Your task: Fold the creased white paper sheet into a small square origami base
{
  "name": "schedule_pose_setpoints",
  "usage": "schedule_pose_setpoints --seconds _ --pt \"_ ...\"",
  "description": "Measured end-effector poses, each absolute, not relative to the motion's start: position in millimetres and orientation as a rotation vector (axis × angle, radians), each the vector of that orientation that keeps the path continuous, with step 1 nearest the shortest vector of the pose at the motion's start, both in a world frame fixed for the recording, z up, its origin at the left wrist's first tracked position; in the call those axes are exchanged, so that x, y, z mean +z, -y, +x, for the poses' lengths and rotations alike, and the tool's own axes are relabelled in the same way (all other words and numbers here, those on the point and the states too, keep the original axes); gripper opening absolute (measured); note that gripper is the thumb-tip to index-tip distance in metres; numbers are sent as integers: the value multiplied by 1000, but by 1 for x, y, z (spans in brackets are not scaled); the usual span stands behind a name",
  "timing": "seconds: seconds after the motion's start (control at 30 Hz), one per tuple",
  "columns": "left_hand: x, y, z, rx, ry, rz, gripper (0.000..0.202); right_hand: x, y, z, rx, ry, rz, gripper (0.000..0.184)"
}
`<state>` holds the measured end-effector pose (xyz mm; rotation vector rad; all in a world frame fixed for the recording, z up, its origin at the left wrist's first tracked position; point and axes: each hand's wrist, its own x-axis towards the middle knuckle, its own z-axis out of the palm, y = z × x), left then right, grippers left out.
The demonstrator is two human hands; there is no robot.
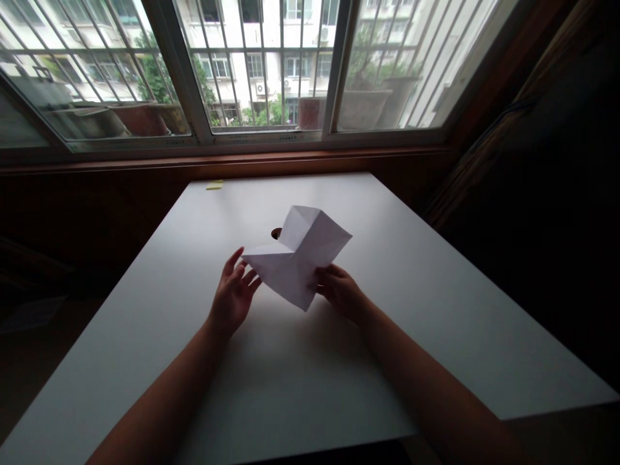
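A creased sheet of white paper is held up over the white table, its folds standing out as raised flaps and pointed corners. My right hand pinches its lower right edge, with some fingertips hidden by the paper. At the sheet's left corner is my left hand, its fingers spread and slightly curled around that corner. The fingertips meet or nearly meet the paper's edge; whether they press on it I cannot tell.
The white table reaches to the window wall. Near its far left corner lies a yellow strip. A round hole in the tabletop shows behind the paper. Beyond stands a barred sliding window, with flowerpots outside.
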<state>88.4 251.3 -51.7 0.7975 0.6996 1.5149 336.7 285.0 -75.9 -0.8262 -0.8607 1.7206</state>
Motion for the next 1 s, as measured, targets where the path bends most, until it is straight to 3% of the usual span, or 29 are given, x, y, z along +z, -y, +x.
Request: schedule_pose_setpoints --seconds 0.1,0.37,0.43,0.53,0.6,0.8,1.0 --pt "-51 -256 73 1468 -742 813 54 -78 -287 341 1756 873 -867 28" --pt "-56 -263 69 1220 -885 904 106 -77 -292 348 1809 1015 -904 34" --pt "-60 -265 72 1239 -907 913 106 -75 -292 349 1754 1023 -898 51" --pt "-65 -266 75 1266 -907 909 103 -71 -290 348 1642 1028 -825 100" --pt "-66 -266 76 1269 -899 906 102 -68 -288 347 1612 1083 -772 115" --pt "-63 -263 79 1077 -964 975 78 -62 -285 348 1609 1292 -881 80" --pt "-66 -263 80 1108 -1003 969 69 -62 -283 348 1688 1213 -863 61"
